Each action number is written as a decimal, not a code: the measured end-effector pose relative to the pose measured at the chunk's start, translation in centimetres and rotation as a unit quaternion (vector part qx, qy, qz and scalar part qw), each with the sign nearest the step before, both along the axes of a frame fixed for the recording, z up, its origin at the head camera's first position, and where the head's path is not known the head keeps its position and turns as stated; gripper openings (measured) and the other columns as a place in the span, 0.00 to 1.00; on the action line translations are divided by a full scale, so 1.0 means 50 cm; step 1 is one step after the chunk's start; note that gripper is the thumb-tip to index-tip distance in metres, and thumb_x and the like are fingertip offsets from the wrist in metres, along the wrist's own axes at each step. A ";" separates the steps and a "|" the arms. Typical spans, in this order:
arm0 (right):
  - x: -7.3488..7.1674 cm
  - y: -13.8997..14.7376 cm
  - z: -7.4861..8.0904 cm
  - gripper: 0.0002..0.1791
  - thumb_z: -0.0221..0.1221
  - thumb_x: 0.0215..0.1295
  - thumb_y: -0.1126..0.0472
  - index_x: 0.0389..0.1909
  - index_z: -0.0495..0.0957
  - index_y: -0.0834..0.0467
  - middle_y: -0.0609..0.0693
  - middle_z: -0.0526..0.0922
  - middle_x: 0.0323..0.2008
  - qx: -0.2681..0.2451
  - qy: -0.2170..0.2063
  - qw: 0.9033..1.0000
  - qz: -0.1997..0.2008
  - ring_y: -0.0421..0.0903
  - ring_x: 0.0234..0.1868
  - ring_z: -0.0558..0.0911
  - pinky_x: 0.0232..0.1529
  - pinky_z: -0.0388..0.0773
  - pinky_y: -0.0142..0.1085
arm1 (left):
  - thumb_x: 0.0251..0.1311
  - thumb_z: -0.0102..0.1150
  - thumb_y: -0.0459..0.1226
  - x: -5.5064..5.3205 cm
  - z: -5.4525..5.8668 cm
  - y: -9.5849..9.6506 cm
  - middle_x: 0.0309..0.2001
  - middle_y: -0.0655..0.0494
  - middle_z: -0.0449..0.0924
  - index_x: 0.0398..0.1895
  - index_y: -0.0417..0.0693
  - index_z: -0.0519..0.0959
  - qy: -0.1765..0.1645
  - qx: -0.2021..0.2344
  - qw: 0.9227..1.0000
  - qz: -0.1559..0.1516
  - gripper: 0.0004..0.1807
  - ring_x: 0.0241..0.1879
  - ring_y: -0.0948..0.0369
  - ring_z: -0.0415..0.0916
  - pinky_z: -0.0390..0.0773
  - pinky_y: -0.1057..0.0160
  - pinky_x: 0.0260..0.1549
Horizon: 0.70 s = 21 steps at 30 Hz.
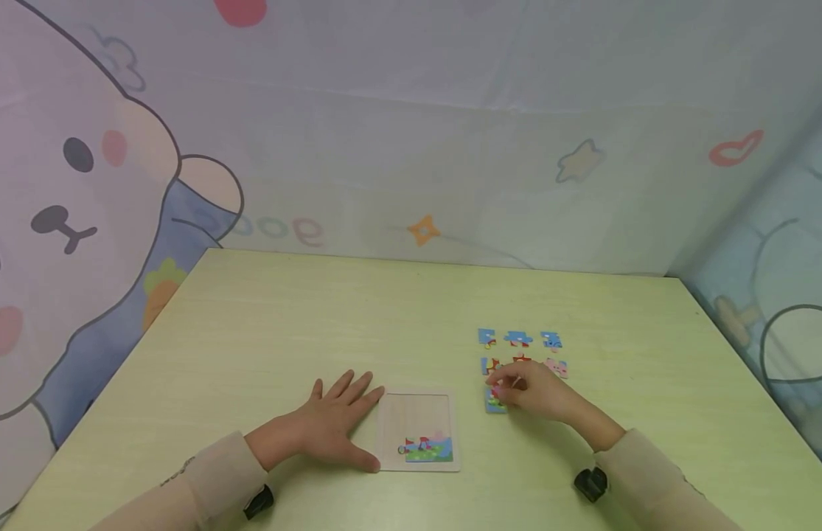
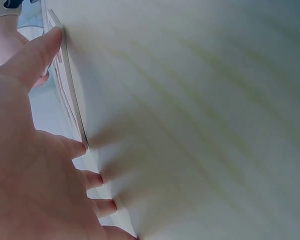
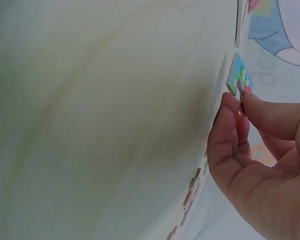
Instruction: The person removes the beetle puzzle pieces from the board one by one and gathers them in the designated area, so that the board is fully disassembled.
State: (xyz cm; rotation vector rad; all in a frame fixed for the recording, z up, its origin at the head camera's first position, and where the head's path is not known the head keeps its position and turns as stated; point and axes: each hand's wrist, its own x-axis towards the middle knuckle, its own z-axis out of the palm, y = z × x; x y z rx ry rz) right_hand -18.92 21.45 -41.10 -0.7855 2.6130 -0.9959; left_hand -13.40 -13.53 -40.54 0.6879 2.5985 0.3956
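My right hand (image 1: 537, 391) pinches a jigsaw piece (image 1: 495, 402) between thumb and fingertips. In the right wrist view this puzzle piece (image 3: 237, 75) shows blue and green with a square corner, tilted near the table surface. My left hand (image 1: 331, 424) lies spread at the left side of a square wooden puzzle tray (image 1: 417, 467), thumb at its lower left corner and index fingertip at its upper left. Joined puzzle pieces (image 1: 429, 450), green and blue with small red figures, fill the tray's lower right part; bare wood shows above them.
Beyond my right hand lie loose puzzle pieces in two rows: a blue corner piece (image 1: 486, 336), a blue piece (image 1: 518, 338), another blue piece (image 1: 551, 339), a pink piece (image 1: 556, 367) and others partly behind the fingers. A printed cloth (image 1: 384, 147) hangs behind the table (image 1: 304, 317).
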 end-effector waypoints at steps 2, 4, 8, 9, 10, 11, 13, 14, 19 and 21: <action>0.000 0.000 0.000 0.07 0.59 0.65 0.66 0.41 0.83 0.60 0.45 0.77 0.30 0.008 -0.007 1.000 -0.006 0.38 0.30 0.74 0.32 0.74 0.31 | 0.47 0.61 0.68 0.000 -0.001 0.000 0.77 0.46 0.40 0.76 0.50 0.51 0.001 0.000 1.000 0.000 0.58 0.75 0.44 0.34 0.37 0.27 0.62; 0.001 0.000 0.000 0.07 0.59 0.65 0.66 0.41 0.83 0.60 0.44 0.77 0.29 0.011 -0.013 1.000 -0.009 0.38 0.29 0.74 0.31 0.73 0.31 | 0.47 0.61 0.68 0.000 -0.001 0.000 0.77 0.46 0.40 0.76 0.50 0.51 0.001 0.000 1.000 0.000 0.58 0.75 0.44 0.34 0.37 0.27 0.62; 0.003 -0.001 0.001 0.07 0.59 0.65 0.66 0.41 0.83 0.60 0.44 0.76 0.28 0.012 -0.019 1.000 -0.009 0.38 0.27 0.73 0.29 0.72 0.31 | 0.47 0.61 0.68 0.000 -0.001 -0.001 0.77 0.46 0.40 0.76 0.50 0.51 0.001 -0.001 1.000 0.001 0.58 0.75 0.44 0.34 0.37 0.27 0.62; 0.004 -0.001 0.001 0.07 0.59 0.65 0.66 0.41 0.83 0.61 0.45 0.76 0.28 0.012 -0.020 1.000 -0.010 0.38 0.27 0.73 0.29 0.72 0.31 | 0.47 0.61 0.68 0.000 -0.001 -0.001 0.77 0.46 0.40 0.76 0.51 0.51 0.000 -0.002 1.000 0.001 0.58 0.75 0.44 0.34 0.37 0.28 0.62; 0.005 -0.002 0.001 0.06 0.59 0.65 0.66 0.41 0.83 0.61 0.45 0.76 0.27 0.012 -0.021 1.000 -0.010 0.38 0.27 0.73 0.29 0.72 0.31 | 0.47 0.61 0.68 0.000 -0.001 -0.001 0.77 0.46 0.40 0.76 0.51 0.51 0.000 -0.002 1.000 0.001 0.58 0.75 0.44 0.34 0.37 0.28 0.62; 0.005 -0.003 0.001 0.07 0.59 0.65 0.66 0.41 0.82 0.61 0.45 0.77 0.27 0.012 -0.022 1.000 -0.011 0.38 0.27 0.73 0.29 0.71 0.31 | 0.47 0.61 0.68 0.000 0.000 -0.001 0.77 0.47 0.40 0.76 0.51 0.51 0.000 -0.002 1.000 0.001 0.58 0.75 0.44 0.34 0.37 0.28 0.62; 0.006 -0.004 0.001 0.07 0.60 0.65 0.65 0.41 0.82 0.61 0.45 0.77 0.28 0.014 -0.022 1.000 -0.012 0.39 0.27 0.73 0.29 0.72 0.31 | 0.47 0.61 0.68 0.000 0.000 -0.001 0.77 0.47 0.40 0.76 0.51 0.51 0.000 -0.003 1.000 0.001 0.58 0.76 0.44 0.34 0.37 0.28 0.62; 0.007 -0.004 0.001 0.07 0.60 0.65 0.65 0.41 0.82 0.61 0.45 0.77 0.28 0.016 -0.023 1.000 -0.014 0.39 0.27 0.73 0.29 0.72 0.31 | 0.47 0.61 0.68 -0.001 -0.001 -0.001 0.77 0.47 0.40 0.76 0.51 0.51 0.000 -0.003 1.000 0.001 0.58 0.76 0.44 0.34 0.37 0.28 0.62; 0.006 -0.005 0.000 0.07 0.60 0.64 0.65 0.41 0.82 0.60 0.45 0.77 0.28 0.027 -0.024 0.999 -0.021 0.40 0.28 0.73 0.29 0.71 0.31 | 0.47 0.61 0.67 0.000 0.001 0.000 0.77 0.46 0.41 0.76 0.50 0.52 0.001 -0.001 1.000 0.001 0.58 0.75 0.44 0.34 0.38 0.27 0.62; 0.006 -0.005 -0.001 0.06 0.60 0.64 0.65 0.41 0.82 0.60 0.45 0.77 0.28 0.033 -0.021 0.999 -0.024 0.40 0.28 0.73 0.30 0.71 0.31 | 0.47 0.62 0.67 0.001 0.002 0.000 0.77 0.46 0.41 0.76 0.50 0.52 0.000 0.001 1.000 0.001 0.58 0.75 0.43 0.34 0.38 0.27 0.62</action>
